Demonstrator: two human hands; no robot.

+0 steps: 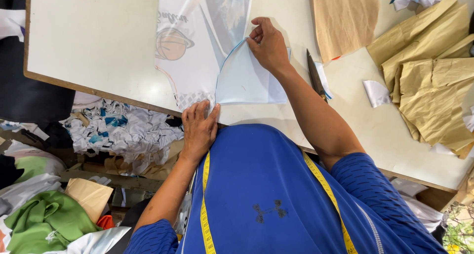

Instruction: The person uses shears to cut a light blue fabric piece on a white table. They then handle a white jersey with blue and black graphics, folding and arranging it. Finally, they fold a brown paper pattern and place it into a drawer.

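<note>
Hands work a pale blue fabric piece (244, 81): right hand (269, 46) pinches its top corner, left hand (198, 130) presses flat at the table (89, 41) edge

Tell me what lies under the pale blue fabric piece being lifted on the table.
Under the pale blue fabric piece lies white printed fabric on the table. The right hand lifts its top corner; the left hand presses the table edge. Anything beneath its flat part is hidden.

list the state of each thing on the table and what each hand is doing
light blue fabric piece: corner lifted and folded over
right hand: pinching the fabric's raised corner
left hand: flat, pressing at the table edge
scissors: lying closed, untouched
brown paper: crumpled, piled
measuring tape: draped round neck
</note>
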